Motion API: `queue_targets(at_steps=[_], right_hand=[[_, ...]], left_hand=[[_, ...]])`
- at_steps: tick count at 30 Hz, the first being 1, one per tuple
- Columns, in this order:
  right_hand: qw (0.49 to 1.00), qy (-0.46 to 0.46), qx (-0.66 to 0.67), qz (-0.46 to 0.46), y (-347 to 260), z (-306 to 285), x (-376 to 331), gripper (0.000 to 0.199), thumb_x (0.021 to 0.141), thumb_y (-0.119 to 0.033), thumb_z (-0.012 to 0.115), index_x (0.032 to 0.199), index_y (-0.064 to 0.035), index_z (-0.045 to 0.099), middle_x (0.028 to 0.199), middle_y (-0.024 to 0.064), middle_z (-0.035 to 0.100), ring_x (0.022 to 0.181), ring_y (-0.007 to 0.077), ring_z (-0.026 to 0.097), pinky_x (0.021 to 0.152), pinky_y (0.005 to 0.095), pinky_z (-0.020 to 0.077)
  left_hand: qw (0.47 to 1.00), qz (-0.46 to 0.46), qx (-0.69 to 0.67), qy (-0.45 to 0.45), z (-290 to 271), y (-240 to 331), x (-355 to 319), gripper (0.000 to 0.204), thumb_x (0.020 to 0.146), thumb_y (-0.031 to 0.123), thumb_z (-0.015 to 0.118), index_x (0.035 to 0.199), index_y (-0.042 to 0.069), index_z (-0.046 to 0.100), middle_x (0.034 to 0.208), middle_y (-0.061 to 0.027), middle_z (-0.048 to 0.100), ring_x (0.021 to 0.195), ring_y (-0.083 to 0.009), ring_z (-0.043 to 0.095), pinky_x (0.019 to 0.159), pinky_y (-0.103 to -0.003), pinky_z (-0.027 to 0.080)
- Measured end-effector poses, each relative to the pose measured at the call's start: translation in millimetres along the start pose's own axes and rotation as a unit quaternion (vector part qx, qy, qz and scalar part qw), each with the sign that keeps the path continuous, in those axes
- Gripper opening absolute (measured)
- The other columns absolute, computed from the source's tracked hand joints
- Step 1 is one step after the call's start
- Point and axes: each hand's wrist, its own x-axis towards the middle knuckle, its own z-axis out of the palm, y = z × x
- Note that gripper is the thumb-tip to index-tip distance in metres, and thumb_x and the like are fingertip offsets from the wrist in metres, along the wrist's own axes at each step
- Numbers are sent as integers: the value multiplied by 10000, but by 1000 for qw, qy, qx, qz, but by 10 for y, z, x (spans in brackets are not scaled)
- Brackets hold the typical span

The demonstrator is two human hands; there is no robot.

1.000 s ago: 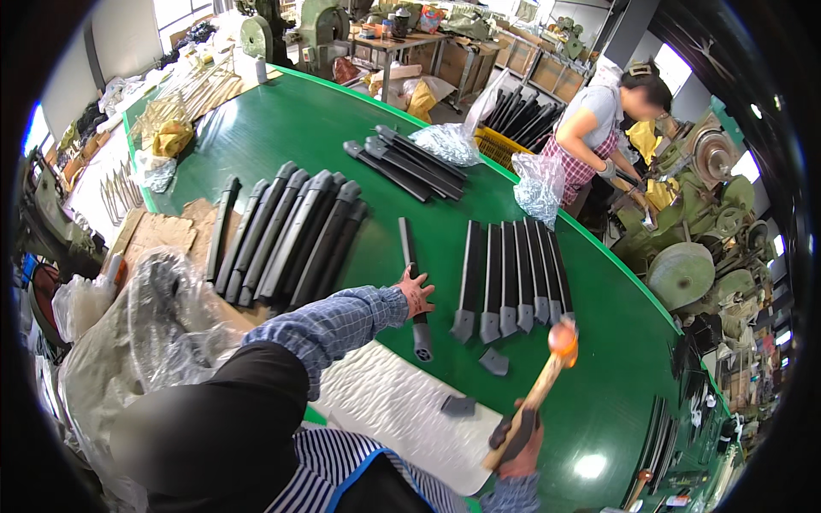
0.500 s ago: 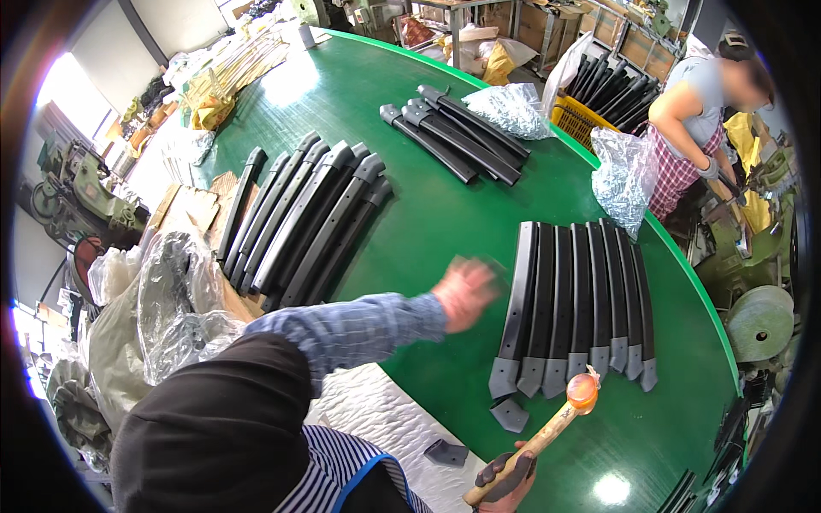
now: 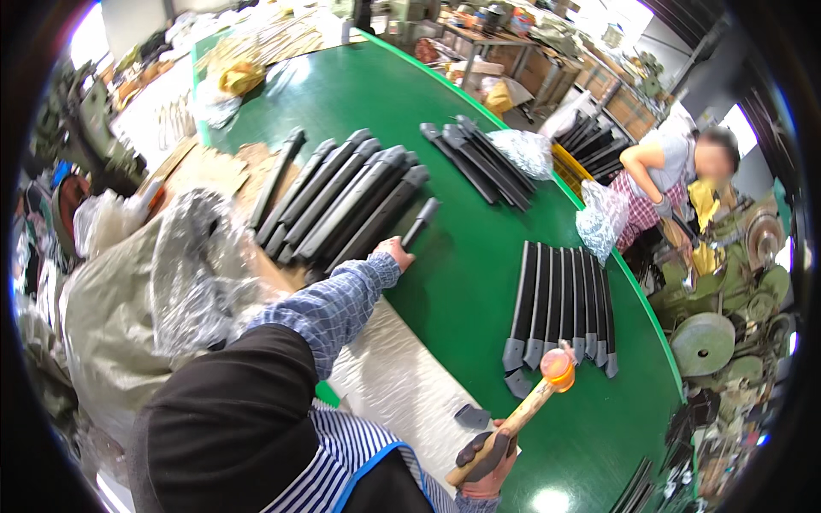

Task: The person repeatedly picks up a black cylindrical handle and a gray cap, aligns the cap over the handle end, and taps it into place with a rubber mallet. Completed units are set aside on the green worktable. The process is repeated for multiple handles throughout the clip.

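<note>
My left hand (image 3: pixel 395 254), in a blue checked sleeve, is closed around a black strip (image 3: pixel 421 224). The strip's grey-capped end points up and right past my fingers, and my arm hides its lower part. It lies beside a row of similar black strips (image 3: pixel 351 197). In my right hand (image 3: pixel 486 459), which wears a dark-palmed glove, is a mallet (image 3: pixel 506 427) with a wooden handle and an orange head. Beyond the mallet head, another row of black strips (image 3: pixel 560 299) has grey caps toward me. A loose grey cap (image 3: pixel 517 382) lies below that row, another cap (image 3: pixel 471 416) by my right hand.
The green table (image 3: pixel 445 299) has a white padded sheet (image 3: pixel 402 368) along its near edge. Farther off lie more strips (image 3: pixel 483 162) and plastic bags of small metal parts (image 3: pixel 523 154). A person (image 3: pixel 658 171) works beyond the right edge, near machines. Clear plastic (image 3: pixel 201 265) heaps at left.
My left hand has moved left and has taken hold of a black strip beside the left row. My right hand still holds the mallet. The whole view has shifted.
</note>
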Motion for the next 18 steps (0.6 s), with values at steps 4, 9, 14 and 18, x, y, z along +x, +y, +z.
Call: queue_targets(at_steps=[4,9,14,18], right_hand=[[995,-70,-55,-55,-70,464,-392,344,976,-336,587,1175,-86,461,633,34,485,434,146,496,386,287,431],[938,-244,-166,-183,153,1271,-602,362,964,-279,622,1176,-35,459,745,66,529,513,156,542,467,306,501],[846,-428,-310,-68,271,2509,-1003,374,988,-248,589,1246,-1,477,754,55,556,529,126,546,440,265,452],[818,-499,-219,-185,-146,3430,-1368,380,1000,-277,563,1251,-4,479,732,35,543,508,112,524,424,255,434]], left_hand=[[903,141,-402,57,-959,-552,-929,523,767,184,793,1209,-22,602,1017,-150,711,950,-231,674,879,-350,537],[822,205,-506,161,-2322,-1814,-1804,271,759,92,815,974,-11,685,844,-63,717,742,-112,654,720,-291,551],[858,177,-428,222,-2518,-2600,-2155,263,744,117,817,942,-9,698,830,-36,712,756,-90,618,701,-290,518],[849,159,-462,201,-2445,-2734,-2050,279,726,117,813,944,-7,689,801,-34,694,727,-98,600,685,-305,510]])
